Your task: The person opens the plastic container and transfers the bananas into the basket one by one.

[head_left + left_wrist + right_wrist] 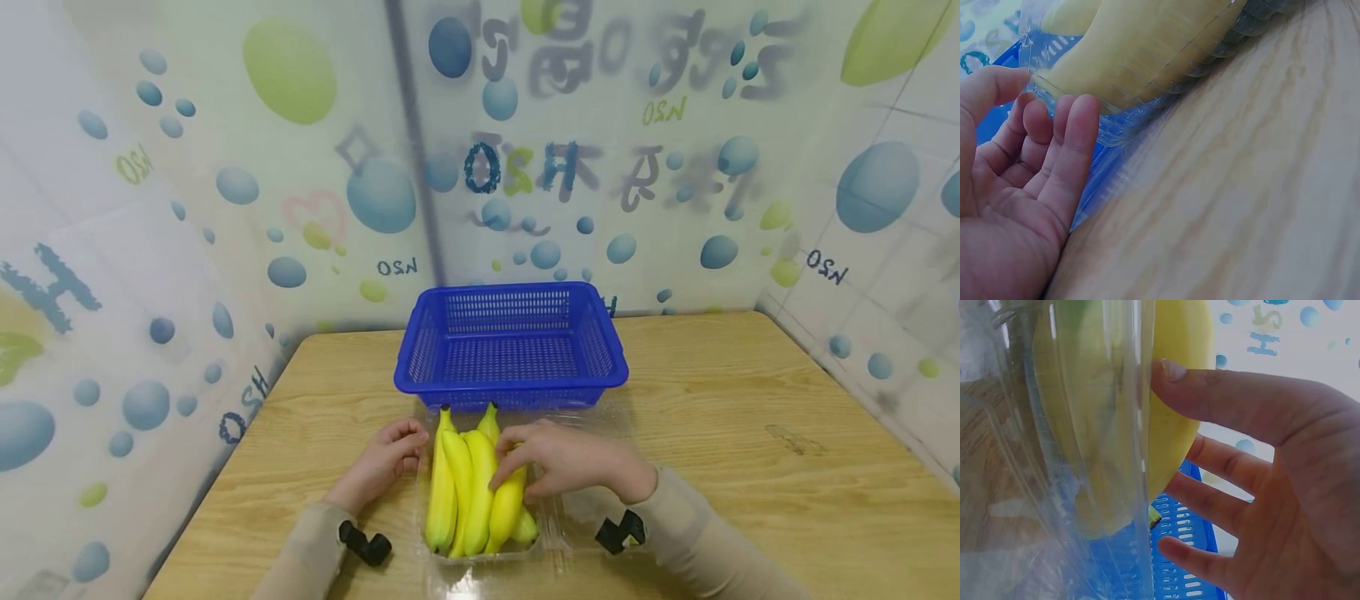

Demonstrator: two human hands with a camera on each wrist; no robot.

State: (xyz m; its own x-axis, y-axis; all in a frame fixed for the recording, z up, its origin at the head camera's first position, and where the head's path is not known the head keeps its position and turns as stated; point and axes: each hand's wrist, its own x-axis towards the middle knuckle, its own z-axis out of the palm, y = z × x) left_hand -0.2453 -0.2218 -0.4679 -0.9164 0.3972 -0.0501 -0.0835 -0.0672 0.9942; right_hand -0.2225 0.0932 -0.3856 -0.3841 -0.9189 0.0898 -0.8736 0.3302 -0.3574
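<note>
In the frame's lower centre, the left hand (392, 457) pinches the rim of the clear container (1113, 132), seemingly to steady it, while the loosely curled right hand (566, 457) straddles a banana (507, 510) inside, thumb and fingers on opposite sides, probably for an even hold.

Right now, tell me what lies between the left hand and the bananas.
The clear container's side wall lies between the left hand and the bananas; the left wrist view shows it.
</note>
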